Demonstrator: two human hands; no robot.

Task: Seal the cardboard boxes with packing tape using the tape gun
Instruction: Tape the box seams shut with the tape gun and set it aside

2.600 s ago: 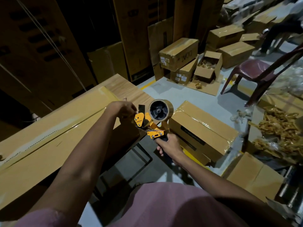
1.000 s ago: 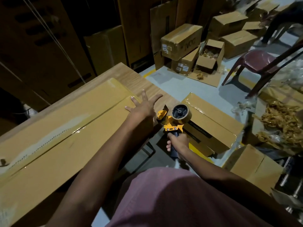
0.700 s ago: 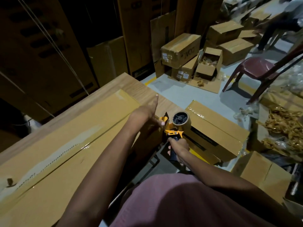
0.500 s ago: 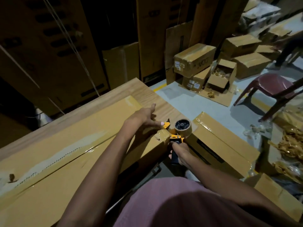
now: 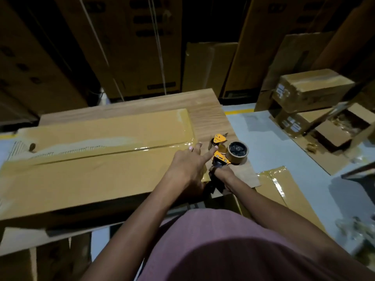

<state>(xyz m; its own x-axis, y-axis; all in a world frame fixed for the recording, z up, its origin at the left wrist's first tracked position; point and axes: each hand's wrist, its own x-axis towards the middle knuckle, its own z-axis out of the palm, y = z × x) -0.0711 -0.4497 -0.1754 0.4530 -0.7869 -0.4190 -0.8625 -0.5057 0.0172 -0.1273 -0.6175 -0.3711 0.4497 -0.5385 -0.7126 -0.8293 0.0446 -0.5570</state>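
The long flat cardboard box (image 5: 97,171) lies on the wooden worktop (image 5: 209,116), its centre seam already glossy with tape along most of its length; the taped end sits right under the left hand's fingers (image 5: 209,154). So this box looks nearly sealed, with the strip's end probably yet to be pressed down or cut. The left hand (image 5: 188,165) rests on the box end, fingers straight and spread, forefinger reaching to the tape gun (image 5: 225,152). Just right of those fingers, the right hand (image 5: 222,174) is wrapped round the gun's dark handle. Beyond, on the floor, one open box (image 5: 334,134) looks unsealed.
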